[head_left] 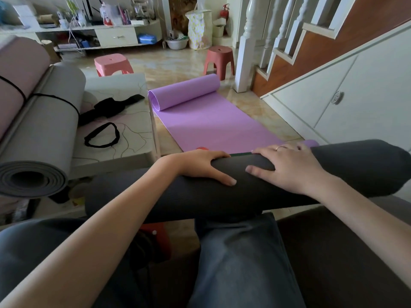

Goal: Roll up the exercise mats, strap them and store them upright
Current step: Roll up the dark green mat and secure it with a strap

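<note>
Across our lap at six o'clock: dark mat (200, 196), rolled, unstrapped; we are gripping it, left hand (206, 165) and right hand (287, 167) both curling around it. At nine o'clock: grey mat (51, 130), strapped, lying flat. At twelve: purple mat (211, 125), mostly unrolled. Spare strap (102, 137) waiting.

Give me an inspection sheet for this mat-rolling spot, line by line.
Surface: glossy tiled floor; low white marbled table on the left.
Job's things: dark grey rolled foam mat across the lap; purple foam mat half unrolled on the floor; light grey rolled mat and pink rolled mat, both corded.
Clutter: black straps on the table; two pink plastic stools.
Grippers: left hand and right hand, fingers curled over the dark roll.
Cables: white wires near the shelf.
Surroundings: white staircase.
</note>
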{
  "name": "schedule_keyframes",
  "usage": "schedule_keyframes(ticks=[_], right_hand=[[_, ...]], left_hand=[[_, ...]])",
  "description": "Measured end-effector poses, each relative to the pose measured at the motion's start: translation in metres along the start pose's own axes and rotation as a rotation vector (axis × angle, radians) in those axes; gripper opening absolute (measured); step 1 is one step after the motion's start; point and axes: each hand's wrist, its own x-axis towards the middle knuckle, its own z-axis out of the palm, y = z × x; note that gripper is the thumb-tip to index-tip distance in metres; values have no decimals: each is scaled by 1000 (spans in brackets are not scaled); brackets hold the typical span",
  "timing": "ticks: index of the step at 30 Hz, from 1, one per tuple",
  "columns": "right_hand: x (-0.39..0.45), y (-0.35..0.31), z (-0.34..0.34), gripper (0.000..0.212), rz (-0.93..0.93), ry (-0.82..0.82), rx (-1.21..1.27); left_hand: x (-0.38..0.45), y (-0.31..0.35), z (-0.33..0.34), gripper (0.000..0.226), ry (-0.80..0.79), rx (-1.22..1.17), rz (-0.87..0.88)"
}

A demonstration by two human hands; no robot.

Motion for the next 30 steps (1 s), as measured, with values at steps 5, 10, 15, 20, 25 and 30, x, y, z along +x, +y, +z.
schedule_keyframes(ticks=[5,10,15,20,25,30], right_hand=[[9,-6,-2,98,-30,-13,-25],[20,-16,3,93,-42,-38,55],[13,-26,1,93,-34,-53,49],[23,-28,-35,84,48,-375,187],[29,-28,-45,107,155,-638,293],[16,-14,-36,93,329,-851,403]], left_hand=[[-9,-4,9,100,52,-9,-34],[-38,-14,17,136,218,404,-31],[-51,-15,22,137,225,570,34],[-53,-3,20,119,241,446,65],[-57,-2,10,104,27,221,17],[-53,-6,4,106,-237,34,-21]])
